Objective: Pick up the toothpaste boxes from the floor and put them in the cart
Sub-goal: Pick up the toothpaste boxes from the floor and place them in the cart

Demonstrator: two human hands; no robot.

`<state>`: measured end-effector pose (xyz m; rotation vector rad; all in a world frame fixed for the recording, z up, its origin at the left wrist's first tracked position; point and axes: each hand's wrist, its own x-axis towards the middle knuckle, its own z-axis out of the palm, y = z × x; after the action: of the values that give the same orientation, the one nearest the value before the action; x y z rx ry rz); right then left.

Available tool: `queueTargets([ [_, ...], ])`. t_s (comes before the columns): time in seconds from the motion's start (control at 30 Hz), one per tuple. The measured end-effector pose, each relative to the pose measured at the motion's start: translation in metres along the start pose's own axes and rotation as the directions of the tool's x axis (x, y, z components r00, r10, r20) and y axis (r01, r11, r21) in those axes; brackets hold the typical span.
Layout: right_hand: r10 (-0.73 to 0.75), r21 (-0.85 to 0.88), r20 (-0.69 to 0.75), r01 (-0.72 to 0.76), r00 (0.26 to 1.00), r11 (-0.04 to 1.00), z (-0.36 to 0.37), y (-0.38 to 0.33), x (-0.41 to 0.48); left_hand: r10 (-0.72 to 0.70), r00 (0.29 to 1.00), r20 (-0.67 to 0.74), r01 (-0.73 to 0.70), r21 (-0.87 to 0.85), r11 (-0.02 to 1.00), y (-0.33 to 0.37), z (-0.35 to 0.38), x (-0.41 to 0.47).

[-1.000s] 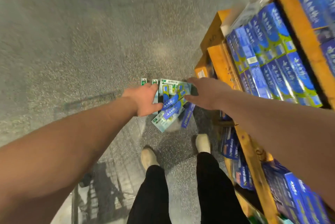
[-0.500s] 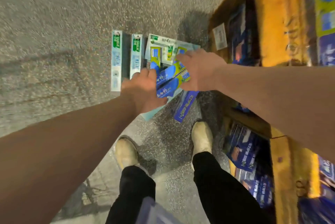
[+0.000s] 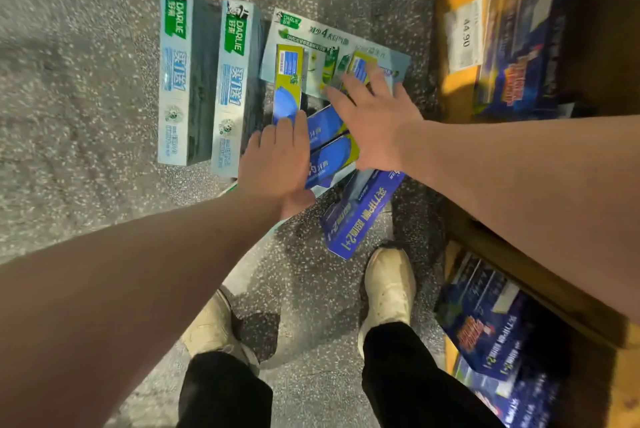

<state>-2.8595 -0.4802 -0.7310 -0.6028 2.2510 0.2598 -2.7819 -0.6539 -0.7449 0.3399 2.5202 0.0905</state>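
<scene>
Several toothpaste boxes lie on the speckled floor. Two long light-blue boxes lie side by side at the left. To their right a wide pale multipack lies under a yellow-and-blue box and two blue boxes. A larger dark blue box lies nearest my feet. My left hand lies flat against the left side of the blue boxes, fingers together. My right hand rests on the pile with fingers spread. Neither hand has lifted anything. The cart is out of view.
A wooden shelf unit stands at the right, stocked with dark blue boxes and carrying a white price tag. My two pale shoes stand just below the pile. Bare floor stretches left.
I have bent lower, so the boxes look much bigger. Both hands have come down from above the pile onto the blue boxes, and the right hand's fingers have spread.
</scene>
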Motion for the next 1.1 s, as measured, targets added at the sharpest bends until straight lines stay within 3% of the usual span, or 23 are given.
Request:
queueTargets([
  [0.1,-0.053,-0.043,-0.056,0.051,0.997,0.998,0.006,-0.001,0.004,-0.050,0.999,-0.001,0.050,-0.061,0.997,0.002,-0.004,0.001],
  [0.43,-0.078,-0.197,-0.122,0.053,0.989,0.979,0.015,-0.009,0.007,-0.139,0.990,0.005,0.139,-0.036,0.990,0.012,0.003,0.003],
  [0.67,-0.106,-0.160,-0.101,0.089,0.989,0.983,-0.004,-0.003,-0.023,-0.041,0.998,-0.054,0.043,0.037,0.998,0.010,-0.017,-0.013],
  [0.9,-0.100,-0.164,-0.162,0.073,0.982,0.984,-0.091,-0.006,-0.098,0.019,0.996,-0.090,-0.011,0.091,0.996,0.004,-0.118,-0.063],
  [1.1,-0.099,-0.135,-0.259,0.065,0.961,0.989,-0.228,-0.012,-0.205,0.046,0.995,-0.090,-0.042,0.044,0.998,0.002,-0.276,-0.134],
])
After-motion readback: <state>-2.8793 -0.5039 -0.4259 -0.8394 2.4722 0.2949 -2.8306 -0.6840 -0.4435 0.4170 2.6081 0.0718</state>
